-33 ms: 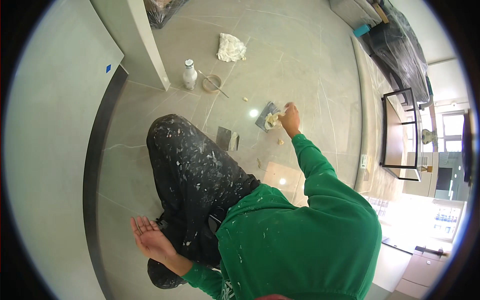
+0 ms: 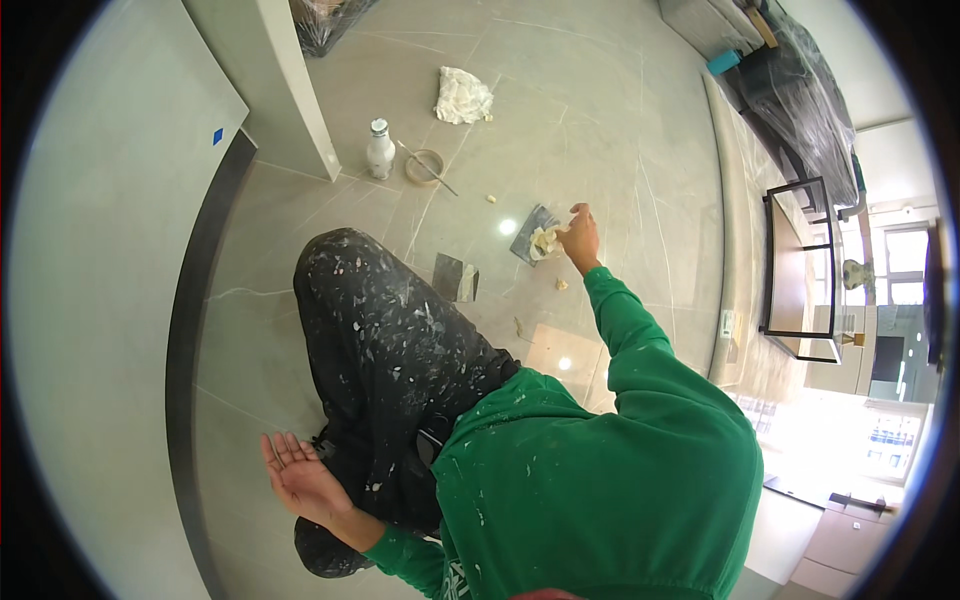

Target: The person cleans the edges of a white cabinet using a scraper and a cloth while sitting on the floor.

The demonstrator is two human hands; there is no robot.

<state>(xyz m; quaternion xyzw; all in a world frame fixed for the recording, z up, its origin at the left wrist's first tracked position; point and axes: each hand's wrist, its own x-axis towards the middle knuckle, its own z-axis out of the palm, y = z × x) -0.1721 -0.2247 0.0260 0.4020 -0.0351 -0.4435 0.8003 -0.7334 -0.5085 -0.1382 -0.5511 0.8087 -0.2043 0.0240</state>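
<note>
My right hand reaches out over the tiled floor with its thumb and fingers apart. Its fingertips are at the edge of a cream-coloured soft lump, and I cannot make out whether they touch it. The lump lies on a flat dark grey plate. Low on the left, my left hand is held palm up beside my leg, fingers stretched, with nothing in it. A second flat grey piece with a pale smear lies near my paint-spattered knee.
Farther off stand a white bottle, a tape roll with a thin stick across it, and a crumpled white cloth-like heap. Small crumbs dot the floor. A pale wall panel rises left; a black-framed rack stands right.
</note>
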